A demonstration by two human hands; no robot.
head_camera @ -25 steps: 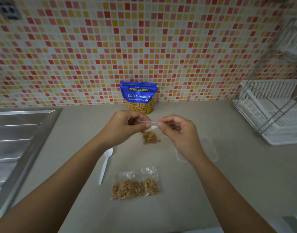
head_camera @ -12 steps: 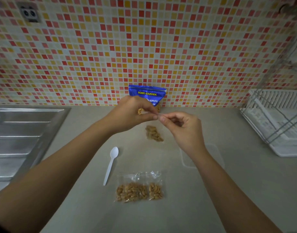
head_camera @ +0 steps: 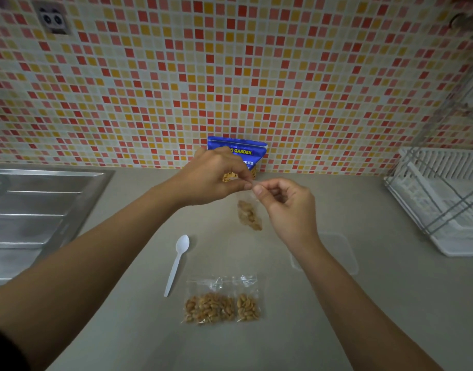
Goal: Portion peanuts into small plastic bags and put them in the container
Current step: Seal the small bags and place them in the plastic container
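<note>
- The blue peanut packet (head_camera: 244, 152) stands upright against the tiled wall (head_camera: 256, 76) at the back of the counter (head_camera: 270, 344). Every place below is given from this packet.
- The left hand (head_camera: 216, 178) is just in front of the packet and covers its lower left part. Its thumb and forefinger pinch the top edge of a small bag (head_camera: 245, 203) of clear plastic.
- The right hand (head_camera: 286, 207) is in front of the packet and slightly to its right, fingers curled. Its thumb and forefinger pinch the same top edge, and the fingertips of the two hands touch.
- The small bag hangs down from this pinch, in front of the packet, with peanuts (head_camera: 250, 219) gathered in its lower end. I cannot tell whether that end touches the counter.
- The container (head_camera: 339, 253), clear and shallow, lies in front of the packet and to its right, partly hidden behind the right forearm.
- A white plastic spoon (head_camera: 177, 261) lies in front of the packet and to its left, bowl towards the packet and handle pointing away.
- Two filled bags (head_camera: 222, 303) lie flat well in front of the packet, side by side and touching, the wider one on the left.
- A steel sink (head_camera: 42, 210) is far to the packet's left, and a white dish rack (head_camera: 444, 199) is far to its right.
</note>
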